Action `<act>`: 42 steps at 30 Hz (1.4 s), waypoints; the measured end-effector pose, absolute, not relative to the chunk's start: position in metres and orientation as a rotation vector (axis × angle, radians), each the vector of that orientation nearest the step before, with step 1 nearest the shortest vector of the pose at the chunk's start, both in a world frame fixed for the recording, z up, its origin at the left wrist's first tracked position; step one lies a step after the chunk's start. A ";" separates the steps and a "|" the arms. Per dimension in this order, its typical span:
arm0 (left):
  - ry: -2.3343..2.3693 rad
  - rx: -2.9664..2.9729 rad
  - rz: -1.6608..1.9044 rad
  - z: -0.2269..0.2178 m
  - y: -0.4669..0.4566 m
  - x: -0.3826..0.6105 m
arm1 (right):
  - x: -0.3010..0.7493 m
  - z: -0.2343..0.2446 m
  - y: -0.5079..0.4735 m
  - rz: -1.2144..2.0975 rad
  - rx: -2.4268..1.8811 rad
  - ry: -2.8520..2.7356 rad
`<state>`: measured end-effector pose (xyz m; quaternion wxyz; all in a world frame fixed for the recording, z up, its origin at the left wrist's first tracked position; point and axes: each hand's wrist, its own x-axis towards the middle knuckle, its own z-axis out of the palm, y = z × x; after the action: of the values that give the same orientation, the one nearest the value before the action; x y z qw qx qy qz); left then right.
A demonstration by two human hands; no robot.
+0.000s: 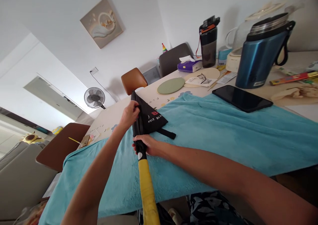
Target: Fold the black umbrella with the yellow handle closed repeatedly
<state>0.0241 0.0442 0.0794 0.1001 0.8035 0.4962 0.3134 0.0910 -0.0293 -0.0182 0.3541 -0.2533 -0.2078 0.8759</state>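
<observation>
A black umbrella (139,122) with a long yellow lower part (147,185) runs from the table toward me. One flap of its canopy, printed with red and white lettering, spreads to the right, and a black strap (167,133) sticks out from it onto the blanket. My left hand (130,114) is closed on the dark fabric along the upper part. Lower down, just above the yellow part, my right hand (146,143) wraps around the gathered black fabric. A light blue blanket (211,135) lies beneath it on the table.
On the blanket's far edge rests a black phone (242,97). Behind it stand a blue thermos (263,52) and a dark bottle (208,42). A green oval mat (171,85), eyeglasses (203,78) and a purple tissue pack (189,65) lie farther back. Chairs (134,80) border the table.
</observation>
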 end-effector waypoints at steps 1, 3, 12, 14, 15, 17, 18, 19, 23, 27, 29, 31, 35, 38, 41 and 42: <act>1.493 2.299 1.006 0.083 0.043 0.011 | 0.091 -0.018 -0.029 2.268 -0.668 -0.522; 1.522 2.171 1.162 0.088 0.041 -0.017 | 0.091 -0.017 -0.029 2.264 -0.684 -0.504; 1.625 1.443 1.500 0.022 0.029 -0.122 | 0.090 -0.011 -0.029 2.210 -0.760 -0.528; 1.629 1.374 1.471 0.006 0.027 -0.129 | 0.090 -0.012 -0.028 2.207 -0.790 -0.553; 1.629 1.366 1.448 0.001 0.027 -0.131 | 0.090 -0.012 -0.027 2.207 -0.805 -0.561; 1.630 1.375 1.432 -0.004 0.027 -0.131 | 0.090 -0.013 -0.027 2.201 -0.829 -0.567; 1.635 1.376 1.440 -0.004 0.027 -0.131 | 0.090 -0.013 -0.027 2.199 -0.826 -0.568; 1.642 1.375 1.455 -0.004 0.027 -0.131 | 0.091 -0.013 -0.027 2.198 -0.816 -0.566; 1.646 1.370 1.501 0.004 0.023 -0.127 | 0.092 -0.011 -0.028 2.220 -0.739 -0.537; 1.628 1.366 1.524 0.010 0.017 -0.123 | 0.093 -0.010 -0.030 2.265 -0.683 -0.532; 1.613 1.360 1.534 0.011 0.016 -0.121 | 0.092 -0.011 -0.030 2.277 -0.661 -0.540; 1.600 1.357 1.537 0.012 0.015 -0.120 | 0.092 -0.013 -0.030 2.270 -0.644 -0.538; 1.585 1.335 1.564 0.015 0.015 -0.119 | 0.092 -0.015 -0.028 2.274 -0.684 -0.528; 1.564 1.326 1.577 0.021 0.014 -0.118 | 0.093 -0.013 -0.028 2.294 -0.716 -0.526; 1.570 1.362 1.602 0.028 0.015 -0.116 | 0.094 -0.011 -0.028 2.291 -0.764 -0.508; 1.576 1.372 1.621 0.031 0.016 -0.115 | 0.094 -0.011 -0.028 2.279 -0.780 -0.505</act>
<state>-0.1154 0.0155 0.0307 0.2461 0.5028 0.5778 0.5940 0.0937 -0.0283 -0.0107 0.3336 -0.2986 -0.1933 0.8730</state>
